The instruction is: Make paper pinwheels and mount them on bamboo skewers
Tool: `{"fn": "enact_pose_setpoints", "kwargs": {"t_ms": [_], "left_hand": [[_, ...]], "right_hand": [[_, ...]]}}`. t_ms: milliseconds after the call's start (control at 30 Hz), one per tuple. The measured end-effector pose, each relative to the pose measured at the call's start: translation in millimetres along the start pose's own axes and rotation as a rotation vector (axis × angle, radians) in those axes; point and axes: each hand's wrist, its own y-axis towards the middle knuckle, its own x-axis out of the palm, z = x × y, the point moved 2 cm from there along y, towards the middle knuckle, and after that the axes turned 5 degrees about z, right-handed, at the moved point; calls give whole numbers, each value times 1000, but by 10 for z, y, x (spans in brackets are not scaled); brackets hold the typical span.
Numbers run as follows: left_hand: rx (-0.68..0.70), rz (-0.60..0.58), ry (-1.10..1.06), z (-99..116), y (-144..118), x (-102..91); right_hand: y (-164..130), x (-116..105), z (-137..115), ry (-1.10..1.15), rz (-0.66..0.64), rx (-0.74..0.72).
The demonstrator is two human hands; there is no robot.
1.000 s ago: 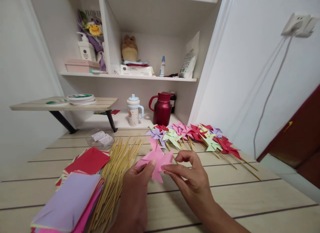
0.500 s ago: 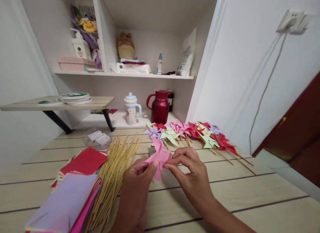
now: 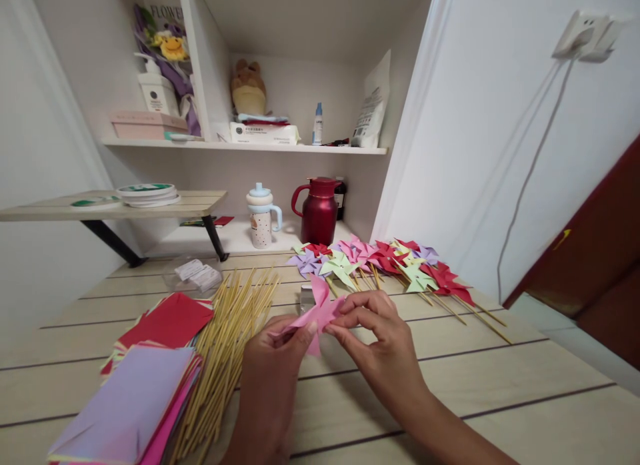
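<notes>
Matt pink paper pinwheel; smooth bamboo sticks; pale wood-grain table; glossy red jug.

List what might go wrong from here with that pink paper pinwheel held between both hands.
1. The pink pinwheel is pinched only at the fingertips of the left hand and right hand; its folded flaps may spring open or crease.
2. The bamboo sticks lie loose beside the left wrist; a nudge could scatter them.
3. The paper stack seems to reach the table's near edge and might slide off.

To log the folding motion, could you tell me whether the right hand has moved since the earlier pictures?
Yes. The right hand has closed in leftward on the pink paper, towards the bamboo sticks.
</notes>
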Motion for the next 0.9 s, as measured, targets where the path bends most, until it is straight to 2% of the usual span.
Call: {"fn": "enact_pose_setpoints", "kwargs": {"t_ms": [400, 900], "left_hand": [[20, 30, 67, 38, -8, 4], [-31, -12, 72, 48, -13, 55]], "right_hand": [[-7, 2, -22, -5, 5, -28], [-11, 8, -23, -20, -17, 2]]}}
